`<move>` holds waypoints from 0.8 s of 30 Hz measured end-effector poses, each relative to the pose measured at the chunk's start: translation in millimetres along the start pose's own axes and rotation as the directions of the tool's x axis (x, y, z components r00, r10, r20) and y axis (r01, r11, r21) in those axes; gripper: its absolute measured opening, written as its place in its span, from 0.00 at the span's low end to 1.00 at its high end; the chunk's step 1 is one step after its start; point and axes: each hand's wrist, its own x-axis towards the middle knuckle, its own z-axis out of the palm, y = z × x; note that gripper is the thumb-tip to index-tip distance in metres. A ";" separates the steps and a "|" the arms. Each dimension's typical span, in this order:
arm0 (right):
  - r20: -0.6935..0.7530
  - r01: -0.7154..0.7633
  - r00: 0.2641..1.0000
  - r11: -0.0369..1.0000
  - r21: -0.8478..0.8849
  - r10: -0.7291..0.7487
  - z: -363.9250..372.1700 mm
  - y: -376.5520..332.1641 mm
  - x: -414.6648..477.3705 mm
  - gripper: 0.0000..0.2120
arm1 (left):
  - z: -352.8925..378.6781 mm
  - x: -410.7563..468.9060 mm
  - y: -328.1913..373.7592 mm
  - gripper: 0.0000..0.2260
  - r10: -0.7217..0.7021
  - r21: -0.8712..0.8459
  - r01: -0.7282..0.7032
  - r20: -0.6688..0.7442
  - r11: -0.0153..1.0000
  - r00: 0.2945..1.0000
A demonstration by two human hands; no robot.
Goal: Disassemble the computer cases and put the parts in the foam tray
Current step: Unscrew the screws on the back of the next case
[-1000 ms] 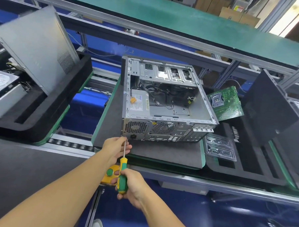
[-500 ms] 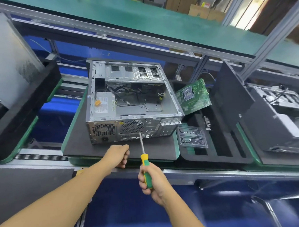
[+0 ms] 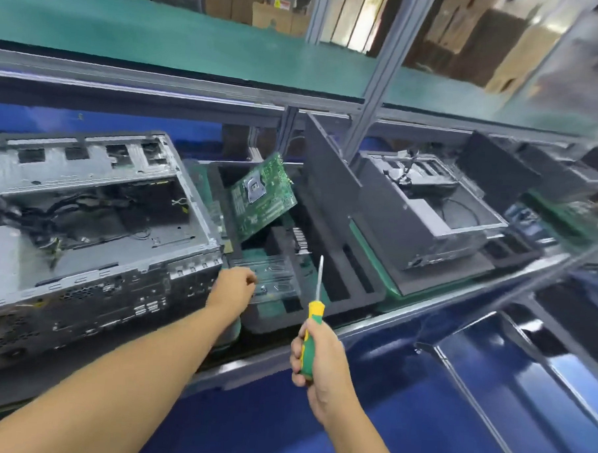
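Illumination is bright and even, from overhead; shadows are soft. Far above the screwdriver (image 3: 311, 312), which my right hand (image 3: 322, 367) grips, a bright opening (image 3: 368, 13) is overexposed. Motion blur covers the frame: the computer case (image 3: 85, 224) left of the screwdriver shows smeared vents, and my left hand (image 3: 235, 287) is soft-edged. Right of the screwdriver, the glossy blue panel (image 3: 489, 388) carries white glare streaks. Wide-angle distortion bends the shelf rail (image 3: 159, 86) above the screwdriver; the far-right edge smears heavily.

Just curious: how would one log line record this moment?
left hand: curled over clear tray | right hand: grips screwdriver, tip up | computer case: open | motherboard: leaning in foam tray
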 end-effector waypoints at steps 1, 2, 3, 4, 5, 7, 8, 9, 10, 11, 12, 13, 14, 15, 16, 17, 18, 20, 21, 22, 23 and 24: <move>-0.003 0.011 1.000 1.000 -0.004 -0.011 -7.1 -0.6 -1.5 0.09 | 4.8 8.4 4.6 0.08 0.018 0.046 -0.018 0.007 0.999 1.000; -0.006 0.018 1.000 1.000 -0.006 -0.018 -13.4 -1.2 -2.6 0.10 | 10.0 15.8 8.9 0.09 0.032 0.082 -0.033 0.012 0.996 0.999; -0.007 0.025 1.000 1.000 -0.008 -0.025 -18.3 -2.3 -3.4 0.10 | 14.6 21.8 12.2 0.10 0.034 0.101 -0.035 0.012 0.994 0.999; -0.008 0.029 1.000 1.000 -0.010 -0.029 -22.1 -3.2 -4.2 0.11 | 18.3 25.7 14.9 0.12 0.025 0.106 -0.026 0.008 0.994 1.000; -0.009 0.032 0.999 0.999 -0.013 -0.032 -25.0 -3.5 -4.2 0.10 | 21.0 27.5 16.4 0.14 0.008 0.108 -0.008 0.002 0.994 1.000; -0.023 0.023 0.999 1.000 -0.011 -0.023 -27.3 -1.4 -3.8 0.09 | 22.5 27.1 15.0 0.18 -0.032 0.105 0.032 -0.004 0.994 0.999; -0.029 0.018 0.999 1.000 0.000 -0.018 -26.8 -0.6 -3.5 0.09 | 22.1 26.3 12.4 0.19 -0.048 0.095 0.049 -0.008 0.994 0.999; -0.030 0.018 0.999 1.000 0.015 -0.018 -25.3 0.3 -3.2 0.09 | 21.1 25.0 9.7 0.19 -0.059 0.074 0.061 -0.017 0.995 0.998; -0.027 0.022 0.999 0.999 0.032 -0.021 -22.6 1.0 -2.7 0.09 | 19.0 22.3 7.7 0.18 -0.070 0.041 0.071 -0.023 0.997 0.997; -0.018 0.028 0.999 0.998 0.050 -0.027 -18.4 1.6 -2.3 0.08 | 15.4 17.9 7.1 0.17 -0.075 0.000 0.075 -0.019 0.997 0.997; -0.003 0.032 0.999 0.997 0.064 -0.032 -12.5 2.2 -2.3 0.08 | 11.1 11.2 7.3 0.15 -0.064 -0.044 0.064 -0.001 0.997 0.998; 0.018 0.034 0.999 0.996 0.080 -0.036 -5.1 3.3 -2.5 0.08 | 6.3 2.5 7.7 0.12 -0.037 -0.097 0.039 0.026 0.995 0.999; 0.047 0.033 0.998 0.995 0.098 -0.038 3.7 5.2 -3.3 0.08 | 0.9 -8.1 7.6 0.10 0.001 -0.163 0.009 0.063 0.987 0.998; 0.085 0.029 0.996 0.992 0.122 -0.039 13.2 7.7 -4.7 0.09 | -5.9 -21.2 6.1 0.09 0.046 -0.222 -0.022 0.105 0.975 0.993; 0.125 0.020 0.991 0.989 0.147 -0.038 23.9 10.4 -6.4 0.11 | -13.8 -34.8 2.5 0.08 0.094 -0.252 -0.055 0.148 0.966 0.984; 0.161 0.005 0.986 0.986 0.168 -0.033 35.5 13.7 -8.6 0.13 | -22.5 -49.6 -3.4 0.09 0.139 -0.245 -0.092 0.185 0.965 0.973; 0.193 -0.013 0.981 0.983 0.181 -0.023 47.8 17.9 -10.8 0.14 | -31.8 -64.1 -12.2 0.10 0.168 -0.206 -0.125 0.208 0.971 0.964; 0.247 -0.039 0.969 0.981 0.190 -0.009 72.0 30.1 -15.7 0.15 | -52.8 -88.5 -35.2 0.12 0.179 -0.041 -0.174 0.194 0.984 0.965; 0.271 -0.044 0.963 0.981 0.189 -0.009 84.0 37.9 -18.2 0.15 | -64.5 -99.8 -48.3 0.13 0.171 0.051 -0.183 0.175 0.982 0.970; 0.291 -0.042 0.957 0.982 0.183 -0.014 95.3 46.6 -20.7 0.15 | -76.4 -110.6 -62.0 0.13 0.165 0.124 -0.186 0.163 0.975 0.973; 0.309 -0.036 0.951 0.985 0.169 -0.018 106.0 56.2 -23.6 0.14 | -89.3 -121.5 -75.9 0.13 0.159 0.170 -0.185 0.159 0.968 0.974; 0.324 -0.031 0.946 0.989 0.144 -0.017 115.9 66.9 -27.0 0.13 | -102.4 -133.1 -89.4 0.11 0.149 0.210 -0.178 0.146 0.961 0.978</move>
